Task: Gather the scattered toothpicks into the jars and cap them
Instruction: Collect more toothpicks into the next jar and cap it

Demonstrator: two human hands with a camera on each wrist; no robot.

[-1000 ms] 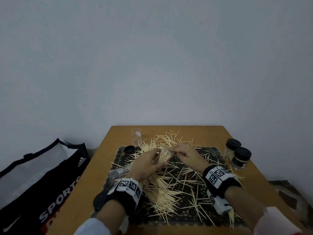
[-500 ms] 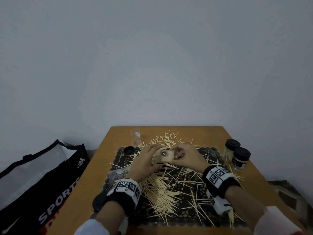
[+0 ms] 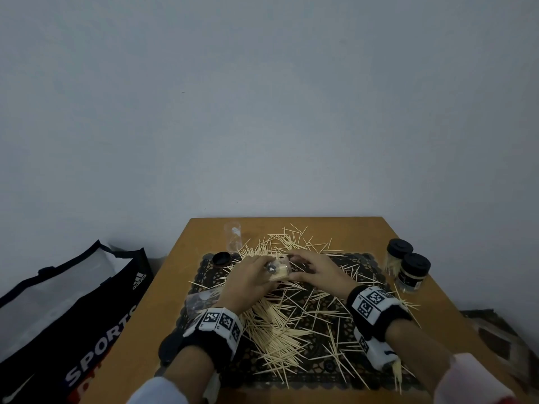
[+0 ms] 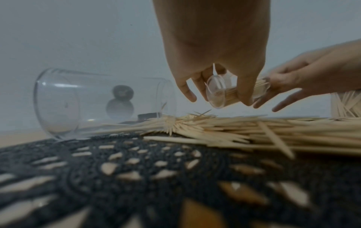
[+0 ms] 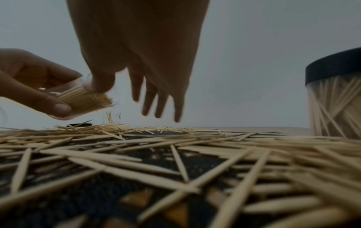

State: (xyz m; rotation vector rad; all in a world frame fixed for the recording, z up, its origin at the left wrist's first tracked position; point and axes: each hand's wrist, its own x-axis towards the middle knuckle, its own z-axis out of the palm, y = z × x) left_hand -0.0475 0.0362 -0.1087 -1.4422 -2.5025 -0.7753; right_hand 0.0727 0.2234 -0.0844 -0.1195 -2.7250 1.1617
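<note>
My left hand (image 3: 252, 282) grips a small clear jar (image 3: 278, 272) tilted on its side just above the mat, packed with toothpicks. The left wrist view shows its round base (image 4: 215, 92) toward the camera between my fingers. My right hand (image 3: 318, 268) is at the jar's mouth. Its thumb touches the toothpick ends (image 5: 87, 98), and its four fingers (image 5: 156, 100) hang straight, holding nothing. Scattered toothpicks (image 3: 285, 322) cover the black lace mat (image 3: 358, 259). An empty clear jar (image 3: 233, 237) stands at the back left, with a black cap (image 3: 221, 258) beside it.
Two capped jars of toothpicks (image 3: 408, 268) stand at the wooden table's right edge (image 3: 466, 310). Another clear jar lies on its side (image 4: 97, 103) left of my left wrist. A black cap (image 3: 169, 346) lies at the mat's near left. A sports bag (image 3: 67, 316) sits on the floor at the left.
My left hand has raised and turned the jar, so its base and toothpicks now show between my hands. My right hand stays at the jar's mouth.
</note>
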